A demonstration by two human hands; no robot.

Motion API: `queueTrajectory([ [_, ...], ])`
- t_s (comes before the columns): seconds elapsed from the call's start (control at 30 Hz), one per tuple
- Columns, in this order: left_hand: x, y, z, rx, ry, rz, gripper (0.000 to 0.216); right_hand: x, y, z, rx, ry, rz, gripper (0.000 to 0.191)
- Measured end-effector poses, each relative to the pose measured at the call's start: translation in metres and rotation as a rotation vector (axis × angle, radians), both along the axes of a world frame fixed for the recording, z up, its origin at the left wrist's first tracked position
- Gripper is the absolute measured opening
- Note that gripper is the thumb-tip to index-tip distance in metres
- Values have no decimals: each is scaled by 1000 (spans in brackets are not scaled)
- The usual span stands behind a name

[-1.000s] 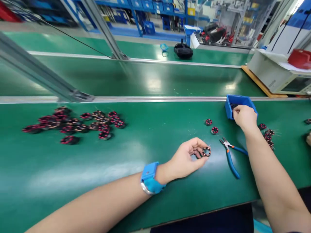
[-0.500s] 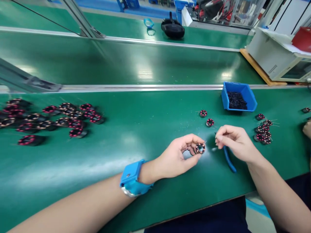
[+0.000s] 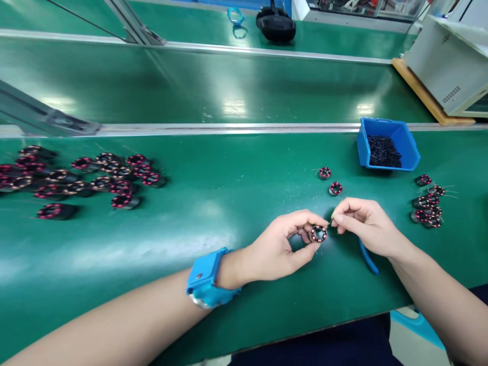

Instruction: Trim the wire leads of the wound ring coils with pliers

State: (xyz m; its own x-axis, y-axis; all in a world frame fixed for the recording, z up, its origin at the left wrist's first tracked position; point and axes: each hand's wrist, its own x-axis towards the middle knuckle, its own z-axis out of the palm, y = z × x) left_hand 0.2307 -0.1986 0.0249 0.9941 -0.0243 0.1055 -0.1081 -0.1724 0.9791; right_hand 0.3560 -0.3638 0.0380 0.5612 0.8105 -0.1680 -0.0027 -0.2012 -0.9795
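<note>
Green tabletop (image 3: 229, 198) under the held ring (image 3: 313, 235); metal rail (image 3: 236, 129) behind.

Left hand (image 3: 280, 245) holding wound ring (image 3: 318, 240), right hand (image 3: 361, 223) pinched alongside

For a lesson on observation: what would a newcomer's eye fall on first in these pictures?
Probably the bright blue wristband, low left of centre. Then the left hand, holding a small wound ring right of centre, with the right hand close beside it. At upper right, a blue bin holds dark pieces.
</note>
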Motion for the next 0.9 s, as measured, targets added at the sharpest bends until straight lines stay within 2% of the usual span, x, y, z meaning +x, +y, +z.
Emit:
queueTrajectory([
  [0.43, 0, 0, -1, 3, -10, -7, 23, -1, -2, -1, -9, -18, 37, 17],
  [0.63, 0, 0, -2, -3, -7, -10, 24, -8, -3, -3, -14, -125, 103, 18],
  [0.7, -1, 0, -3, -4, 0, -9, 24, -4, -5, 0, 47, -128, 20, 15],
  [0.83, -2, 2, -6, 28, 23, -13, 24, 20, -15, 13, 385, 85, -383, 40],
  [0.9, -2, 3, -7, 45, 30, -13, 24, 35, -20, 19, 467, 204, -516, 51],
])
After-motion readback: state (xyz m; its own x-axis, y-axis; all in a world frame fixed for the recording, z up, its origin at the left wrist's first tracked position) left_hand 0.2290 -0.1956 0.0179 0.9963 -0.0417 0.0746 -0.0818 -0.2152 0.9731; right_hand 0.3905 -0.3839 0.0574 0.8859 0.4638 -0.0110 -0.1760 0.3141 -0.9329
